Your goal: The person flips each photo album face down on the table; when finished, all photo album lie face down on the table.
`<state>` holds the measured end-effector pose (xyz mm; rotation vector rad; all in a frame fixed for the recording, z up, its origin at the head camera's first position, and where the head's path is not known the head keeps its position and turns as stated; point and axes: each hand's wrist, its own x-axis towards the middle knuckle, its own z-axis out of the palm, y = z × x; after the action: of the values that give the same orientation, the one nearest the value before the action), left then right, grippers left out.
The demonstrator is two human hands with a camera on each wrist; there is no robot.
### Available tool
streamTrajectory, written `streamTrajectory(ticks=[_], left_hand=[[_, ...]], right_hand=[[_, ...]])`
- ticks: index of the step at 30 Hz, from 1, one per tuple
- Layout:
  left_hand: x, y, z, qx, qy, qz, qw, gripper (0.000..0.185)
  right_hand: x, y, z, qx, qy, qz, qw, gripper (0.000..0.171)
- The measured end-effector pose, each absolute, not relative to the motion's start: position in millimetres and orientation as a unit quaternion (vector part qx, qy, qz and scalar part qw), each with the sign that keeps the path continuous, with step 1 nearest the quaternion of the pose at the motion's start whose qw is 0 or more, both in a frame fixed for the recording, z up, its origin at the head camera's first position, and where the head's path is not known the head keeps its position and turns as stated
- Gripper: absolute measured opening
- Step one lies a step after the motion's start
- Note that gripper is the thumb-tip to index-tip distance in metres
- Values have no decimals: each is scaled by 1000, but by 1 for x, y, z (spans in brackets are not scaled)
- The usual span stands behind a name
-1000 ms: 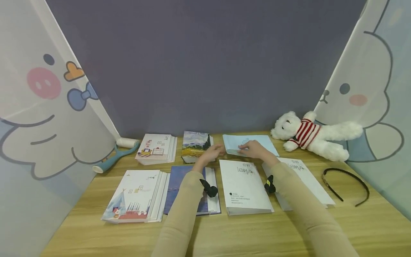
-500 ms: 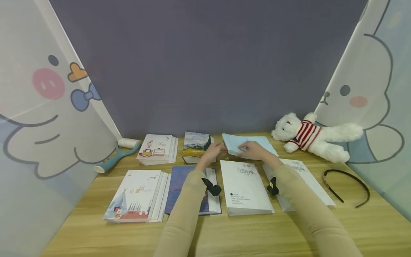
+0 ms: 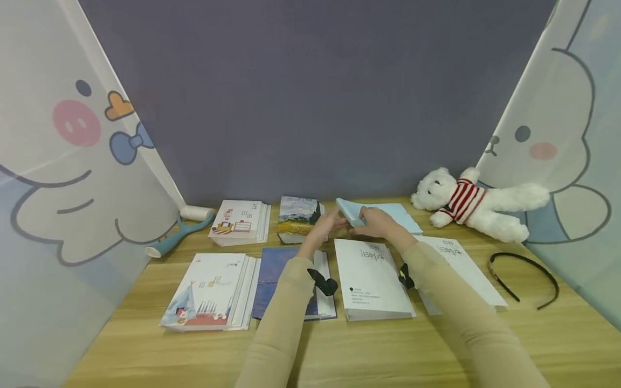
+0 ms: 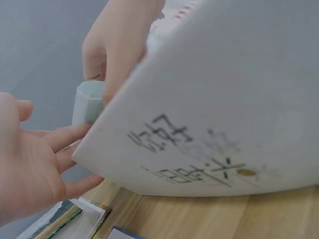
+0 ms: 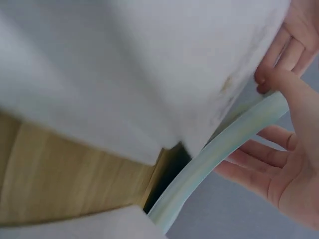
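At counter's back, pale blue book's near edge now lifted; right hand pinches it, left hand open beneath, so pickup looks begun.

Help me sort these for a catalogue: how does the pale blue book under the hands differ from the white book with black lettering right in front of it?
The pale blue book has a plain cover; the white book carries black characters. The blue one's left edge is lifted off the table, gripped by the right hand with the left hand beside it; the white one lies flat and untouched. The blue one lies farther back. Both are thin softcovers.
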<state>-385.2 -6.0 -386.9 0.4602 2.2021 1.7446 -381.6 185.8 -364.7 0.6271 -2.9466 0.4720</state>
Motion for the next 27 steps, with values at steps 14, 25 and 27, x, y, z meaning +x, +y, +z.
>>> streamTrajectory(ticks=[14, 25, 27], left_hand=[[-384, 7, -390, 199, 754, 610, 142, 50], [-383, 8, -393, 209, 757, 600, 151, 47], [-384, 7, -394, 209, 755, 602, 152, 46]], right_hand=[[-387, 190, -352, 179, -956, 229, 38, 57], [-387, 199, -340, 226, -934, 254, 110, 43], [-387, 200, -337, 226, -927, 270, 128, 38]])
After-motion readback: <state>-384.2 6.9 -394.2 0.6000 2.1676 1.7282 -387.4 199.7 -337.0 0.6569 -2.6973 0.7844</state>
